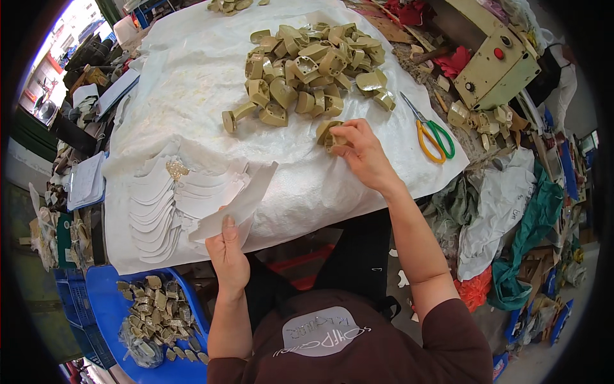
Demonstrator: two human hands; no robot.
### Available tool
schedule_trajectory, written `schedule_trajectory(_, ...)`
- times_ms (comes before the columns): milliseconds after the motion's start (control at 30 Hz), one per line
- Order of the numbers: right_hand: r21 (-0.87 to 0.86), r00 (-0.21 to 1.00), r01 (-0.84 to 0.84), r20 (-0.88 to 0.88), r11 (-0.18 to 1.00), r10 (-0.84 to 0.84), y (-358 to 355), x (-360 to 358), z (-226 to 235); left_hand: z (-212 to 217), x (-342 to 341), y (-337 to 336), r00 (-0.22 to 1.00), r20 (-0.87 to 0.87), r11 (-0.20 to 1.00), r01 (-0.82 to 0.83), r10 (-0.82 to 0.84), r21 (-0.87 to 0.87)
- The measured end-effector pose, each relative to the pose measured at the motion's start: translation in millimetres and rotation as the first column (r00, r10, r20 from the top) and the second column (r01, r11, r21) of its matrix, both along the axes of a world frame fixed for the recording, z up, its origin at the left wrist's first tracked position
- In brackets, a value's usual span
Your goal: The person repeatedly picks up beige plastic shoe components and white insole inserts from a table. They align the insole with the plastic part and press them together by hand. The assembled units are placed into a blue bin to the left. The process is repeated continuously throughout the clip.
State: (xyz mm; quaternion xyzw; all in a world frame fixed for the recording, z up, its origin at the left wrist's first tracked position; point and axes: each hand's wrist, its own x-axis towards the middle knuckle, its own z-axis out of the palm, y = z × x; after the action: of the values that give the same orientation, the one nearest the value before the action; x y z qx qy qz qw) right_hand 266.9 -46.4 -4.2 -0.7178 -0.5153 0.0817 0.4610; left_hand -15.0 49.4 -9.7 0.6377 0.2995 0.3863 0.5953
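My left hand (229,259) pinches a curved white cut piece (246,198), thin like card or sheeting, its thumb on top. Beside it on the table lies a fanned stack of similar white pieces (153,214), with a small glittery gold bit (177,169) at its far end. In the fingers of my right hand (368,157) is an olive-beige block shaped like a shoe heel (330,136), partly hidden by the fingers, low over the table. Just beyond it rises a heap of the same kind of heel blocks (300,67).
White sheeting (192,83) covers the table. Scissors (430,131) with orange and green handles lie at its right edge, near a beige machine box (499,67) with a red button. A blue tub (102,313) of more blocks stands at lower left. Crumpled bags (499,205) are heaped at right.
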Motion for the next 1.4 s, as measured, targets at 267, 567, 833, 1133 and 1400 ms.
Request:
schedule_trajectory(267,-0.069,0.881,0.034,0.473,0.997,0.003,6.8,-8.3,8.2,3.7,6.5,-7.0,0.998,0.069,1.000,0.003,-0.005,0.031)
schedule_trajectory(567,0.259,0.702,0.441,-0.696,0.860,-0.150,11.0,6.8,-11.1,8.4,0.6,-7.2,0.980,0.192,0.993,0.077,-0.058,-0.091)
schedule_trajectory(833,0.576,0.962,0.228,-0.007,0.785,-0.274,0.9,-20.6,-22.2,10.5,5.9,-26.2,0.975,0.033,0.973,0.217,-0.220,0.077)
schedule_trajectory(1133,0.396,0.672,0.680,-0.673,0.618,-0.309,-45.7,-16.3,-19.5,-7.8,38.1,-28.2,0.885,-0.452,0.630,0.416,-0.114,0.656)
schedule_trajectory(1400,0.133,0.833,0.366,0.394,0.921,-0.388,-66.3,-4.0,-18.2,0.1,26.0,-25.3,0.949,-0.267,0.849,0.278,-0.169,0.449)
